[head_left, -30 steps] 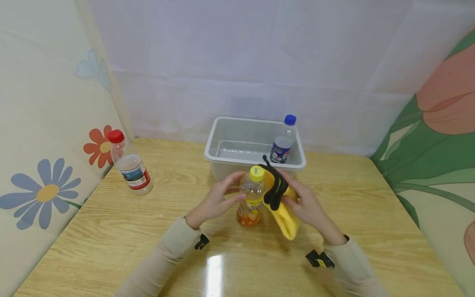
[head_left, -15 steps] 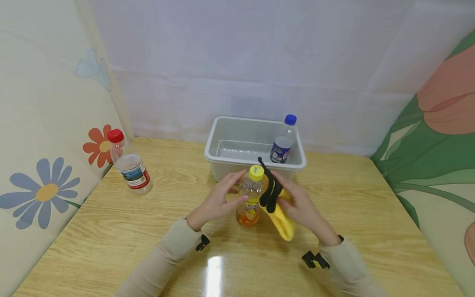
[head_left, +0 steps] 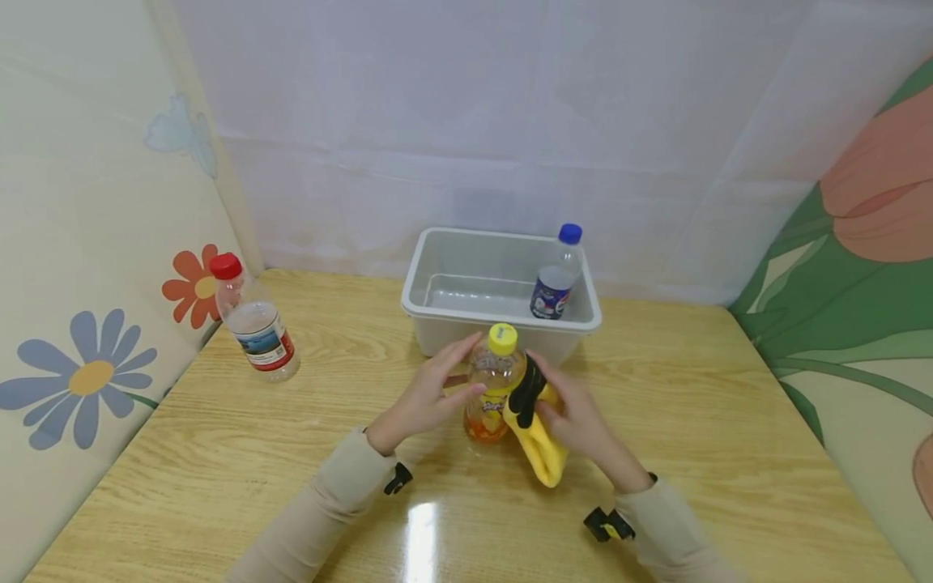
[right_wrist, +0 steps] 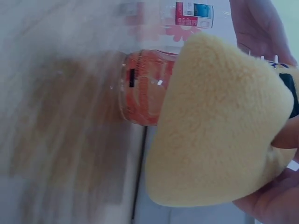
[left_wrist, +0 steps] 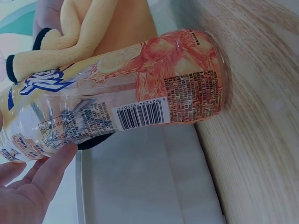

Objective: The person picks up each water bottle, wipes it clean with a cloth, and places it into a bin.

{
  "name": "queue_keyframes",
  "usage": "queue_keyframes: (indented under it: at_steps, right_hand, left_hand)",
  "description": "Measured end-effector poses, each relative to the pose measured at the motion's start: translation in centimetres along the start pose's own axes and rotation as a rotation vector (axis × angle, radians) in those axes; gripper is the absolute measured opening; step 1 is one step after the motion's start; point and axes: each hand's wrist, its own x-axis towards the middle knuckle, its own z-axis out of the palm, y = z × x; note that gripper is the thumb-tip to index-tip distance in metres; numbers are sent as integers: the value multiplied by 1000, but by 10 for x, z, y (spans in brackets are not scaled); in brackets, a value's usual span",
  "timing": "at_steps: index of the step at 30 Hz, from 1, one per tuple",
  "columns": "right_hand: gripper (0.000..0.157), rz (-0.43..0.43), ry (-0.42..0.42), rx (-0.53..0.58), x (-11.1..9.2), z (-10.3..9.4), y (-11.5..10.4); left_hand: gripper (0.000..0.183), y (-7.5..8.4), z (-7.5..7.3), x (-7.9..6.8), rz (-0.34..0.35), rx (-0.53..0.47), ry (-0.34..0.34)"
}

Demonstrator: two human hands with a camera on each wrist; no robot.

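Observation:
My left hand holds a clear drink bottle with a yellow cap and an orange-and-yellow label, upright on the table. In the left wrist view, fingertips rest along the upper side of this bottle, and its barcode faces the camera. Pinched in my right hand is a yellow plush cloth with black edging. The cloth lies against the bottle's right side, its lower part hanging down. In the right wrist view the folded cloth covers much of the bottle.
A grey plastic bin stands right behind the hands. Inside it, a blue-capped Pepsi bottle stands at the right. A red-capped bottle is at the table's left edge. A white cloth hangs behind the table.
My right hand has moved left and slightly down, bringing the cloth against the bottle. The cloth's black edging has been drawn in. The left hand and bottle have hardly moved.

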Motion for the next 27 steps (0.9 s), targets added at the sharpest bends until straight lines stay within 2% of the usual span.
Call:
queue_keyframes:
  at_steps: [9,19,23,27]
  right_hand:
    - [73,46,-19,-2,-9,9,4]
    - [67,128,-89,-40,-12,14,6]
    - [65,136,-103,-73,-14,16,6]
    - [64,121,-99,-97,-14,17,6]
  left_hand:
    - [66,1,1,-1,-7,-12,18]
    - [65,1,3,-2,-5,-25,37]
    - [68,3,5,-2,-8,-16,34]
    - [76,6,7,-1,-44,-6,45]
